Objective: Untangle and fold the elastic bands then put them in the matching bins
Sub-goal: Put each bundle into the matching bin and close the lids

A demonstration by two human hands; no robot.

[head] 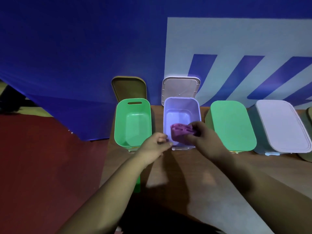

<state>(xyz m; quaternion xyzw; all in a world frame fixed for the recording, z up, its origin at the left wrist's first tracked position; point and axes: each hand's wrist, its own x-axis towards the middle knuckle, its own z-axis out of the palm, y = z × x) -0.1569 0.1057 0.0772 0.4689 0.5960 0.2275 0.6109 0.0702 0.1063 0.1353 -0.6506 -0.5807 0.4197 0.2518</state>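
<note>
Now: two bare forearms enter from the bottom edge and reach up-frame over a brown wooden table (185,174). At the table's left edge, beside the left forearm, lies a short bright green strip (137,184); I cannot tell what it is. Red floor (42,166) fills the lower left.

At centre frame, the left hand (155,144) has its fingers curled into the palm with the thumb against them, and nothing shows in the grip. It sits just beside the near left corner of the lavender bin (195,107); whether it touches the rim is unclear.

Just right of it, the right hand (202,137) pinches a purple elastic band (181,132) between thumb and fingers. The band is bunched into a folded wad, held over the near half of the bin's open mouth. I cannot tell whether it touches the bin's floor.

Left of the lavender bin stands an open green bin (118,124). To the right are a green-lidded bin (233,125) and then a white-lidded bin (283,125), both closed.

Behind the open bins, a brown lid (129,88) and a white lid (180,86) stand upright against the blue backdrop (67,48). A pale panel (236,39) with blue stripes is at upper right.
</note>
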